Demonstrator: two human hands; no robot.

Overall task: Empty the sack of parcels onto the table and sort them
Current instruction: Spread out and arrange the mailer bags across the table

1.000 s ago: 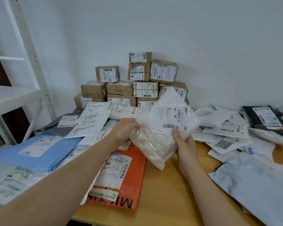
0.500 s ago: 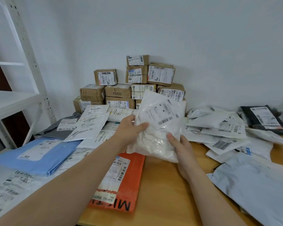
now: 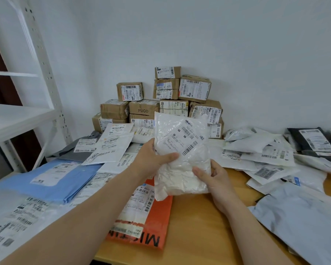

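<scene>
**parcelnoob:** Which step is this? There's no sack anywhere in view, so I'd guess the emptying is done and it's sorting time.

**sortdesk:** Same read here. The white crinkly plastic mailer bag (image 3: pixel 182 155) is up off the wooden tabletop (image 3: pixel 195 226), held right in front of the stack of brown cardboard boxes (image 3: pixel 166 104) with its label facing the camera. The left hand (image 3: pixel 153 159) grips its left edge, thumb curled over the front and fingers behind. The right hand (image 3: pixel 216 180) pinches the lower right edge, thumb on the front. Looks like label-reading to me.

**parcelnoob:** So next is picking a pile?

**sortdesk:** Probably. It's soft, so I'd say it goes with the bags, not on the stack. Right of the stack there's a heap of white and grey plastic mailers (image 3: pixel 260 150), and further right a black plastic mailer (image 3: pixel 313 144). Left of the stack there's a flat blue plastic mailer (image 3: pixel 52 178) among white labelled ones. An orange plastic mailer (image 3: pixel 157 217) lies in front of the stack, and a large pale grey mailer (image 3: pixel 304 222) lies in front and to the right. The only bare wood is a strip in front of the stack, so whatever gets put down will likely overlap a neighbour. It's a floppy bag too, so it could slide off a heap.
</scene>
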